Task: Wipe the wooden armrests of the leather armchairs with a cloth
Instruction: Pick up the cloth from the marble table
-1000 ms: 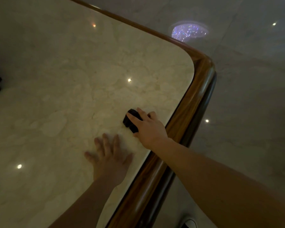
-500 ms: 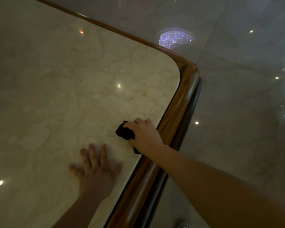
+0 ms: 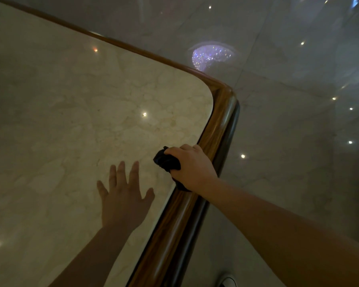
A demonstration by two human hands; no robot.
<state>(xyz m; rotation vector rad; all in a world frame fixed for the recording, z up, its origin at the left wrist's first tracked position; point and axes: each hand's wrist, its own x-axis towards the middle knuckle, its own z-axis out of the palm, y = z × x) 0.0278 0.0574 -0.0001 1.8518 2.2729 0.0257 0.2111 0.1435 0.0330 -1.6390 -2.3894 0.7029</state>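
Observation:
My right hand [image 3: 192, 166] is shut on a dark bunched cloth [image 3: 166, 161] and presses it down where the marble top meets the wooden rim [image 3: 220, 129] of a table. Part of the cloth pokes out under my wrist at the rim. My left hand [image 3: 124, 191] lies flat on the marble top [image 3: 71, 121], fingers spread, just left of the cloth and not touching it. No armchair or armrest is in view.
The table's rounded wooden corner [image 3: 229, 96] lies ahead of my right hand. Beyond the rim is a glossy tiled floor [image 3: 288, 141] with light reflections and a sparkling purple reflection [image 3: 210, 55]. Something like a shoe tip [image 3: 228, 281] shows at the bottom edge.
My right hand has slid the cloth from the marble toward the wooden rim. The left hand stays flat on the marble. A dark object at the left edge has left the view.

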